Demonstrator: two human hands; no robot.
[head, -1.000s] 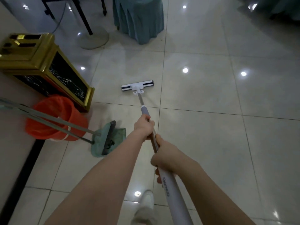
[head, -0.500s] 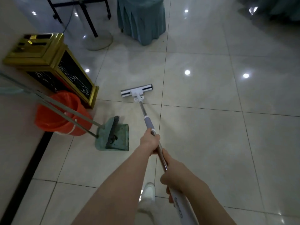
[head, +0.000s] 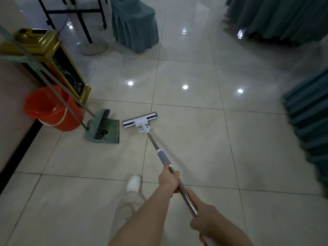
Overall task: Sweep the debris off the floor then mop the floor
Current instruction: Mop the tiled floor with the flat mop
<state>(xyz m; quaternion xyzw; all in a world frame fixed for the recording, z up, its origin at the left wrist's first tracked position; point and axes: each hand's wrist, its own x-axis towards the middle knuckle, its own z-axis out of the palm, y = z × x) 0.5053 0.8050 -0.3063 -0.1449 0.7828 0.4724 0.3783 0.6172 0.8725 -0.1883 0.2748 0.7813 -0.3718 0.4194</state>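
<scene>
1. Now the mop head is much closer to the person than it was a second ago. It has come back over the floor toward 6 o'clock.
2. It lies flat on a tile, just beside the dustpan, which is at 9 o'clock from it. I cannot tell if the two touch.
3. The left hand is curled tight round the pole, on the end nearer the mop head. The right hand is wrapped round the pole too, closer to the body.
4. Dark bits lie in the dustpan and the broom stands in it. So I think the sweeping is done and this is a pull in the mopping.
5. The side from 9 to 10 o'clock is crowded. The orange bucket, the gold bin and the wall are all there.
6. A swing to the left could knock the dustpan and spill the bits back out.
7. At 3 o'clock a blue-green cloth hangs down to the floor, well apart from the mop.
8. At 12 o'clock a covered chair stands far off.
9. From 12 to 2 o'clock there are wide shiny tiles, so that looks like the best way to push.
10. A white shoe is at 6 o'clock, near the left hand, so the pull cannot go much further back.
</scene>
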